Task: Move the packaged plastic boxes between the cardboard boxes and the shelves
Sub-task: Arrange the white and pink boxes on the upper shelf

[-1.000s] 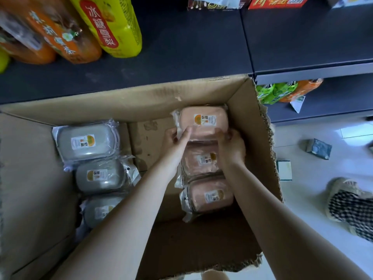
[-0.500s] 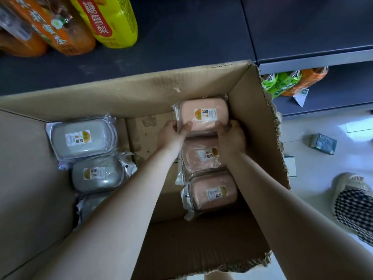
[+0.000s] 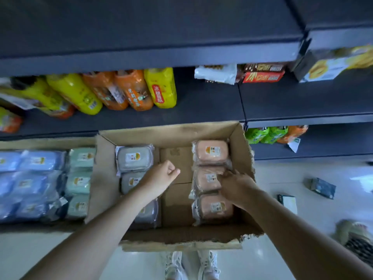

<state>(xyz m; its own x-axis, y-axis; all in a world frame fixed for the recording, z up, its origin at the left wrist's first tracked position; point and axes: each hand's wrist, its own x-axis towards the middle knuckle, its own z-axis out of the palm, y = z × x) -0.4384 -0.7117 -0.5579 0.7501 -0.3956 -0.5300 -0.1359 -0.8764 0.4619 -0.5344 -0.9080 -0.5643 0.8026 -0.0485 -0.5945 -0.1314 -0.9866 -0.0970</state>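
Both hands have let go of the top pink box (image 3: 211, 151), which they held a moment ago, and the view now takes in much more of the scene.

Dark shelves (image 3: 201, 110) fill the upper half of the frame, with yellow and orange bottles (image 3: 161, 87) lying at the upper left. Below them, in the centre, an open cardboard box (image 3: 169, 134) stands on the pale floor (image 3: 302, 174). A second cardboard box (image 3: 46, 141) sits just beside it at the left edge, packed with wrapped blue boxes (image 3: 36, 162) and green boxes (image 3: 80, 158).

Inside the centre box, a row of wrapped grey boxes (image 3: 134, 158) lies along the left wall. A row of three pink ones lies along the right wall, the top pink box at its far end. Bare cardboard shows between the two rows.

The left hand (image 3: 161, 174) hangs over that bare strip, with its fingers curled in toward the palm and holding nothing. The right hand (image 3: 236, 186) is over the middle pink box (image 3: 205, 178), fingers pointing down at its wrap. It is blurred, so I cannot tell if it grips.

White shoes (image 3: 191, 263) show at the bottom centre.
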